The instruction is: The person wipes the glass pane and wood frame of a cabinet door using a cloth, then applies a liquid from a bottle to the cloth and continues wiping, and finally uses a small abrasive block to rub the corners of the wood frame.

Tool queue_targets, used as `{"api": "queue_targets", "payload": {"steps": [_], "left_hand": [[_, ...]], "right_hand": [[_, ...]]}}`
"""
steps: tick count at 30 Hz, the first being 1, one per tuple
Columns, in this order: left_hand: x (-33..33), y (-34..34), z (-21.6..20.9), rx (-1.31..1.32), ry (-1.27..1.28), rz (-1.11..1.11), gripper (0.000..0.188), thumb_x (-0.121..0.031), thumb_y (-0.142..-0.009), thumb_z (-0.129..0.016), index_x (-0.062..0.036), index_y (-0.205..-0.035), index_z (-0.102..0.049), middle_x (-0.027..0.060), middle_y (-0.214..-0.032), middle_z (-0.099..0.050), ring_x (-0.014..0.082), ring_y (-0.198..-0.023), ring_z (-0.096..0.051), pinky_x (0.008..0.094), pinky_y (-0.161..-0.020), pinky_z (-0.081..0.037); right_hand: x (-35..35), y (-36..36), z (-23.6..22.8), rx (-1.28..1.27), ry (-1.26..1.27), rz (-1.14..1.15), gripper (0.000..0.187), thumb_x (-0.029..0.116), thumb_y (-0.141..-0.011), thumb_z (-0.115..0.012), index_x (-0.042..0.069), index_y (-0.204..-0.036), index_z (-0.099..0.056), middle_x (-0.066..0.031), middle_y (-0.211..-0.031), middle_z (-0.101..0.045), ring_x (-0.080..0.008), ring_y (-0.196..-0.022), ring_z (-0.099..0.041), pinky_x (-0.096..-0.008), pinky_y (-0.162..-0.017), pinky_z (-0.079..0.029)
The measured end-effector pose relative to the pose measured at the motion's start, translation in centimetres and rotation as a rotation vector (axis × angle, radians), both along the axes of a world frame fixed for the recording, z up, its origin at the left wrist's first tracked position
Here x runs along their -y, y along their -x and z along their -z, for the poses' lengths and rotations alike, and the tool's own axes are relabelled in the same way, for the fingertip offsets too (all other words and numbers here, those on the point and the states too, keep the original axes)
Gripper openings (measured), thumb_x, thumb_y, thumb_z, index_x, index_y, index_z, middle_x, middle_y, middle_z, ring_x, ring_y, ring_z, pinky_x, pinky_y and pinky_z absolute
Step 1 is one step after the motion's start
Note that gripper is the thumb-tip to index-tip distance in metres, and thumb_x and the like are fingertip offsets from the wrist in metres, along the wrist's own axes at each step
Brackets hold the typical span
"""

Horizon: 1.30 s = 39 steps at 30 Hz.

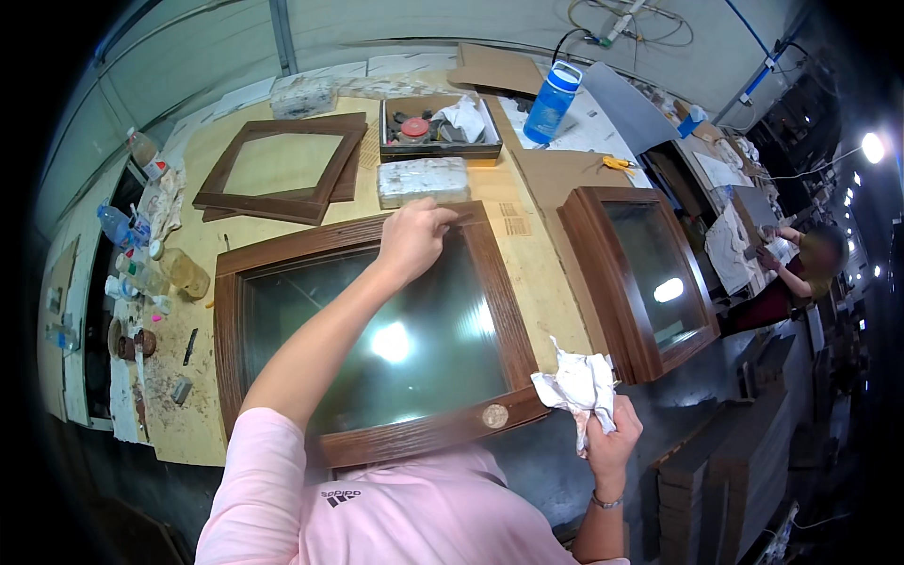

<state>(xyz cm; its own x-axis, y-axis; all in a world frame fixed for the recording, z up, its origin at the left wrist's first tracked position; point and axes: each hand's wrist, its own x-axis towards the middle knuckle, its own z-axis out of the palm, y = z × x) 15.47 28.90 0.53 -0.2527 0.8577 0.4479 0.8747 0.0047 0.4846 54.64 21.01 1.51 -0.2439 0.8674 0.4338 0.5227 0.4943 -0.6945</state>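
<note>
The surface carries your large brown-framed glass panel, lying flat at centre, with a second framed panel just to its right. Your left hand rests on the large panel's far rail, fingers pinched together against the wood. Your right hand, beyond the near right corner, keeps its grip clenched on a crumpled white rag.
</note>
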Motion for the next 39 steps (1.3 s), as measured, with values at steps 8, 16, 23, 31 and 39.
{"api": "queue_targets", "payload": {"steps": [8,16,23,31,39], "left_hand": [[-2.9,-0.5,0.5,-0.104,0.024,0.13,0.022,-0.002,-0.077,-0.066,-0.0074,-0.097,-0.075,0.0115,-0.087,-0.067,0.0322,-0.09,-0.065,0.0434,-0.08,-0.053],[-3.4,-0.5,0.4,0.012,0.094,0.093,0.019,-0.002,-0.079,-0.066,-0.0074,-0.094,-0.077,0.0138,-0.092,-0.07,0.0339,-0.087,-0.068,0.0437,-0.078,-0.053],[-3.9,-0.4,0.1,-0.002,0.161,0.015,0.02,-0.001,-0.08,-0.065,-0.0052,-0.096,-0.076,0.0166,-0.095,-0.071,0.0349,-0.09,-0.068,0.0436,-0.081,-0.054],[-3.8,0.0,-0.1,0.038,0.14,0.012,0.022,0.0,-0.079,-0.063,-0.0042,-0.096,-0.076,0.0182,-0.096,-0.071,0.0356,-0.09,-0.069,0.043,-0.082,-0.054],[-3.6,-0.5,0.1,0.075,0.17,0.055,0.022,0.001,-0.078,-0.063,-0.0044,-0.095,-0.076,0.0172,-0.093,-0.071,0.0355,-0.088,-0.068,0.0437,-0.08,-0.054]], "right_hand": [[0.1,-1.4,0.3,0.065,0.045,0.019,0.027,-0.009,-0.07,-0.062,-0.006,-0.096,-0.066,-0.0169,-0.087,-0.062,-0.0332,-0.075,-0.063,-0.0362,-0.068,-0.05],[0.4,-1.6,1.0,0.07,0.076,0.031,0.031,-0.008,-0.07,-0.065,-0.006,-0.102,-0.066,-0.0167,-0.088,-0.063,-0.0333,-0.077,-0.064,-0.0366,-0.069,-0.05],[0.2,-0.9,0.9,0.005,0.016,0.052,0.017,-0.01,-0.069,-0.062,-0.006,-0.086,-0.063,-0.0112,-0.076,-0.058,-0.0211,-0.064,-0.056,-0.0312,-0.059,-0.044],[0.3,-1.3,1.6,0.015,0.037,0.038,0.02,-0.008,-0.071,-0.065,-0.005,-0.091,-0.066,-0.0112,-0.078,-0.06,-0.021,-0.066,-0.058,-0.0307,-0.061,-0.044],[0.6,-1.7,1.6,0.054,0.101,0.032,0.037,-0.006,-0.07,-0.063,-0.005,-0.107,-0.067,-0.0178,-0.089,-0.064,-0.0342,-0.078,-0.065,-0.037,-0.07,-0.051]]}}
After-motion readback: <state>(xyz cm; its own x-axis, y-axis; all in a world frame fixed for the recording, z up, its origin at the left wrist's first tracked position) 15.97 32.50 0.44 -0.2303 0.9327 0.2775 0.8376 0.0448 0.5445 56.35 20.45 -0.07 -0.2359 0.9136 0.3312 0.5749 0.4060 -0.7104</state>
